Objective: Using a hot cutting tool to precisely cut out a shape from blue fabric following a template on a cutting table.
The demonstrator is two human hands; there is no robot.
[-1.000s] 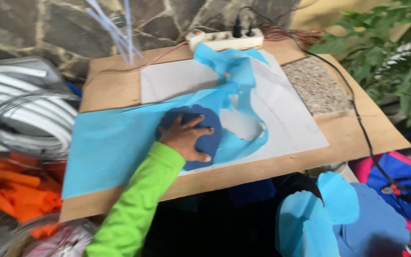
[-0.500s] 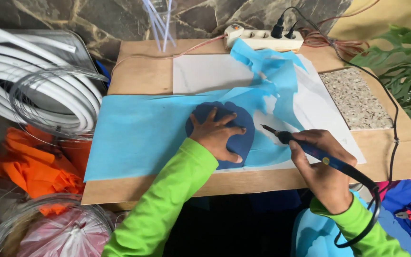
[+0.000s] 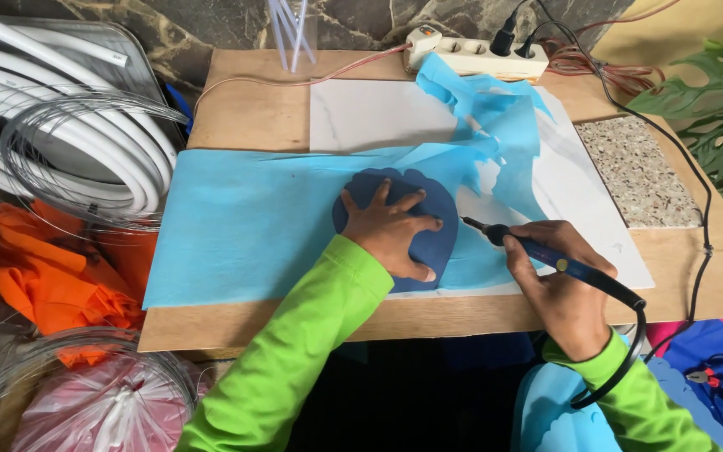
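Far left, white tubing (image 3: pixel 52 125) lies coiled above a heap of orange cloth (image 3: pixel 52 268). On the wooden board (image 3: pixel 253 109) a light blue sheet (image 3: pixel 244 226) is spread. The left hand (image 3: pixel 391 230) lies flat, fingers splayed, pressing a dark blue template (image 3: pixel 437 226) onto the sheet. Just beside it, the right hand (image 3: pixel 558 285) grips a corded hot-tip cutter (image 3: pixel 546 255), its tip at the template's edge. A speckled stone tile (image 3: pixel 638 172) sits further right.

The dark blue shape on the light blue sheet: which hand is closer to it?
Left. The left hand presses flat on the dark blue shape; the right hand sits beside it to the right, holding a corded tool tipped toward its edge.
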